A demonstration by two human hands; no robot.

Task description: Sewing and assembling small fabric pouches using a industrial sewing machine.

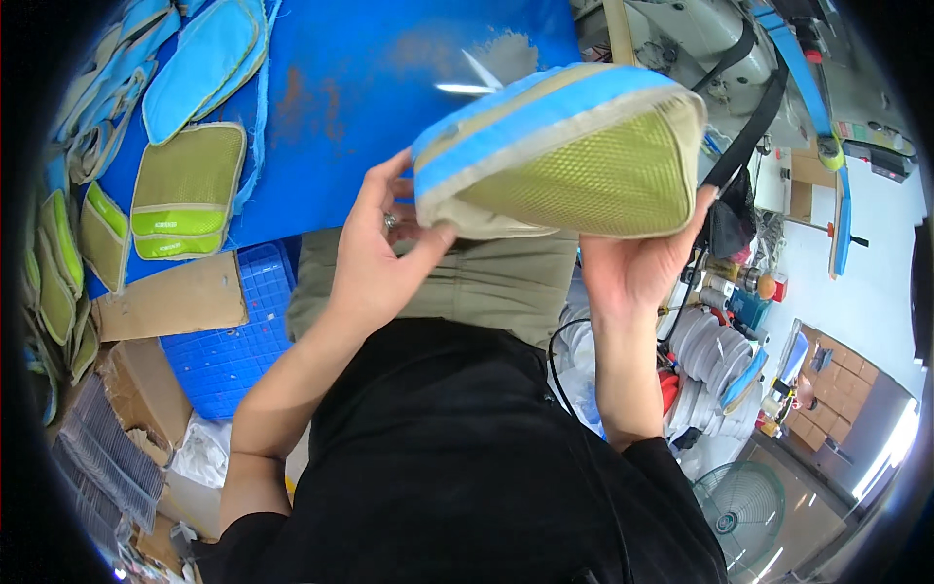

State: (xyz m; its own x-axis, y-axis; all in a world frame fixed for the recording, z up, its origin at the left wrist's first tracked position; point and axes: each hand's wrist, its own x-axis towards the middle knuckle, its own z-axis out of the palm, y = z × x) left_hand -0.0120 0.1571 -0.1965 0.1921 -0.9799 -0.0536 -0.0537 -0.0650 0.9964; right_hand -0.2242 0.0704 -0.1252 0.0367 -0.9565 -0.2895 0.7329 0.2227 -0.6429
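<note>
A fabric pouch (584, 165) with a green mesh panel, a bright blue band and beige trim is held up over my lap, tilted. My left hand (375, 253) grips its left end, thumb below and fingers partly behind the fabric. Under the right end, my right hand (637, 268) supports the pouch; most of its fingers are hidden behind it. Just past the pouch's upper left edge, two pointed metal blades (467, 89) lie on the blue table, the rest of them covered by the pouch.
The blue table (341, 165) carries blue fabric pieces (199, 73) and flat green mesh pieces (187, 190) at the left. A sewing machine (700, 39) stands at the far right. Below the table are a blue plastic basket (214, 336) and cardboard; a fan (744, 511) is at lower right.
</note>
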